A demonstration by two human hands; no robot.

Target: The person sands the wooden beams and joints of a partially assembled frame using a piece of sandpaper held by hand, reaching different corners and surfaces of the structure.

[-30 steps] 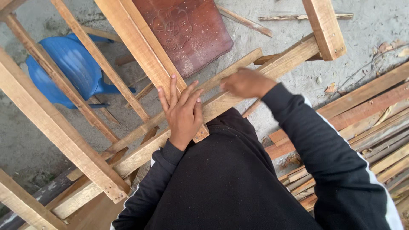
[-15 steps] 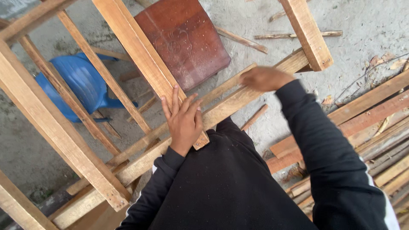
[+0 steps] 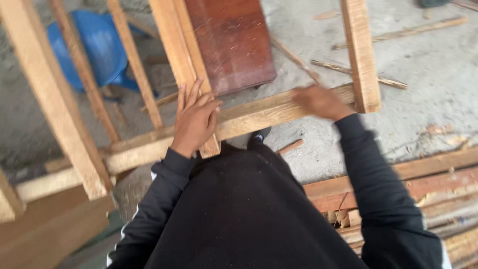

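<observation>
My left hand (image 3: pixel 195 119) lies flat, fingers spread, on a pale wooden slat (image 3: pixel 180 55) where it crosses the long horizontal rail (image 3: pixel 259 113) of a timber frame. My right hand (image 3: pixel 318 102) is blurred. It rests on top of the same rail, just left of another upright slat (image 3: pixel 360 55). Its grip is unclear. Both arms are in black sleeves, and my dark clothing fills the lower middle of the view.
A reddish-brown board (image 3: pixel 234 45) lies on the concrete floor behind the frame. A blue plastic seat (image 3: pixel 99 50) sits at the far left. Stacked lumber (image 3: pixel 438 189) lies at the right. Thin sticks (image 3: pixel 358 69) are scattered on the floor. More frame beams (image 3: pixel 50 99) stand at the left.
My right hand has slid to the right along the rail toward the right upright slat. My left hand has stayed on the middle slat.
</observation>
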